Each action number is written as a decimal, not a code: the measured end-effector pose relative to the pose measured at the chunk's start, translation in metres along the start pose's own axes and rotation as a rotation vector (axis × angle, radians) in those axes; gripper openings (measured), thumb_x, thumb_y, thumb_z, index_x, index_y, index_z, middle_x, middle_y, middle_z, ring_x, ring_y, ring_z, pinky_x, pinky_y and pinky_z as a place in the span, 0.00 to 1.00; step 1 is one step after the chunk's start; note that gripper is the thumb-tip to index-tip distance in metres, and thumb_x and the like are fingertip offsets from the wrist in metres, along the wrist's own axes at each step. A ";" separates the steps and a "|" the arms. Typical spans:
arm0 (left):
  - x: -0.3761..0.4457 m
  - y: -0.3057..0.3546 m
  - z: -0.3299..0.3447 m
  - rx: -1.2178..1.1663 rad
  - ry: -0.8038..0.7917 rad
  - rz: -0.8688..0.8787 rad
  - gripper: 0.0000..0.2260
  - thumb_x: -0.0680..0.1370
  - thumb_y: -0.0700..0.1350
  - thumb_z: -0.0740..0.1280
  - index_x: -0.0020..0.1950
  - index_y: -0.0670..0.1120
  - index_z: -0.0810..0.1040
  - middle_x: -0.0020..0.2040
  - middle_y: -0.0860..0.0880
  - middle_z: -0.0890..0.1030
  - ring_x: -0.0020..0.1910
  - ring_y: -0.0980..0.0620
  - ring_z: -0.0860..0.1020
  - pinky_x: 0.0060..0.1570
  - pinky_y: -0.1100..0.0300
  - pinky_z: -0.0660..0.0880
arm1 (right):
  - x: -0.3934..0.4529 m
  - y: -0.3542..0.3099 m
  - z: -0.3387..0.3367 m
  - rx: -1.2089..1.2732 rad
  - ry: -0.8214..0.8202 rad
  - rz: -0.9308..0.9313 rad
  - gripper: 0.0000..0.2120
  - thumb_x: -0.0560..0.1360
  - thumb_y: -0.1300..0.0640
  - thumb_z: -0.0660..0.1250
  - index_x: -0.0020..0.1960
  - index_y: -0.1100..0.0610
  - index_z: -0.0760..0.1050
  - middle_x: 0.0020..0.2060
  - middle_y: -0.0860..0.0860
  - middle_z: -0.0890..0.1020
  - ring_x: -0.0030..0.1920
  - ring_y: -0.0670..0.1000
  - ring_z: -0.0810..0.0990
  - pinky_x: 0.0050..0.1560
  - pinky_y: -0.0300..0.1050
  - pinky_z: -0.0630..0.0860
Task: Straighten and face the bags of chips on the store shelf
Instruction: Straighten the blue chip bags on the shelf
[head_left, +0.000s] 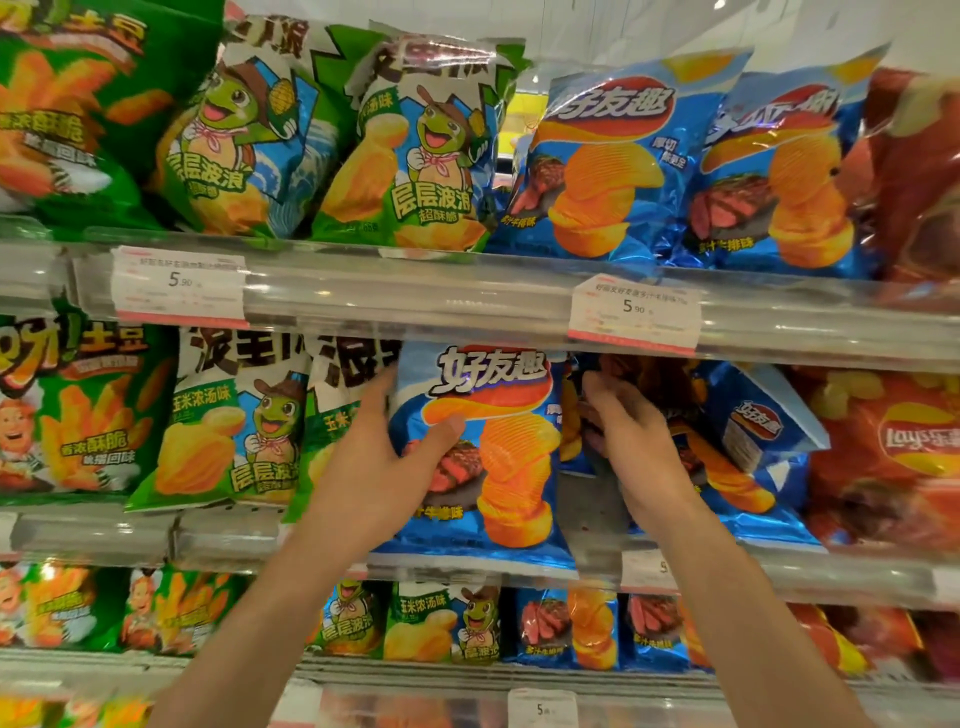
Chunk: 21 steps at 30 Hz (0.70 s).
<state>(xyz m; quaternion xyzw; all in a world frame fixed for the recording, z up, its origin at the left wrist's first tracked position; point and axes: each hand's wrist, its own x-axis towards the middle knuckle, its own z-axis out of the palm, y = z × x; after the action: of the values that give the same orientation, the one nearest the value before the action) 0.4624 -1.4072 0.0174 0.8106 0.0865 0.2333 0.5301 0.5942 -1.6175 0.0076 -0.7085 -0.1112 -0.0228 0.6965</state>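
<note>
My left hand is gripping the blue chip bag, fingers hidden behind its edge. My right hand is reaching beside it; I cannot tell its grip, the fingertips being blurred.

On the middle shelf, a steak bag is stood at the front edge, held at its left side by the left hand. Just right of it, the right hand is placed on a tilted bag. Corn bags are ranged to the left, a Lay's bag to the right.
</note>
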 end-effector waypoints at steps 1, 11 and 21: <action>0.004 0.002 0.011 -0.055 -0.034 -0.003 0.32 0.76 0.58 0.71 0.75 0.63 0.59 0.45 0.56 0.85 0.40 0.51 0.86 0.45 0.50 0.83 | -0.004 -0.002 -0.002 0.005 -0.038 0.022 0.33 0.66 0.28 0.68 0.66 0.43 0.76 0.62 0.43 0.82 0.64 0.47 0.79 0.70 0.55 0.71; 0.029 -0.007 0.078 0.024 -0.033 0.091 0.37 0.82 0.52 0.63 0.82 0.58 0.40 0.75 0.49 0.70 0.55 0.51 0.81 0.58 0.54 0.78 | -0.015 0.005 0.003 -0.242 -0.022 -0.080 0.24 0.81 0.57 0.65 0.76 0.53 0.64 0.61 0.47 0.78 0.57 0.41 0.78 0.48 0.28 0.75; 0.028 -0.022 0.069 0.195 -0.131 0.061 0.30 0.83 0.47 0.62 0.82 0.52 0.51 0.68 0.54 0.76 0.59 0.52 0.80 0.53 0.61 0.79 | -0.027 0.016 0.001 -0.421 -0.035 -0.062 0.30 0.81 0.56 0.66 0.79 0.50 0.59 0.64 0.48 0.78 0.63 0.49 0.77 0.64 0.46 0.74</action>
<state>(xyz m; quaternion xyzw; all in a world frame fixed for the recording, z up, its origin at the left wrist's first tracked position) 0.5215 -1.4431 -0.0173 0.8740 0.0494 0.1865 0.4459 0.5707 -1.6204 -0.0127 -0.8349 -0.1380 -0.0547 0.5300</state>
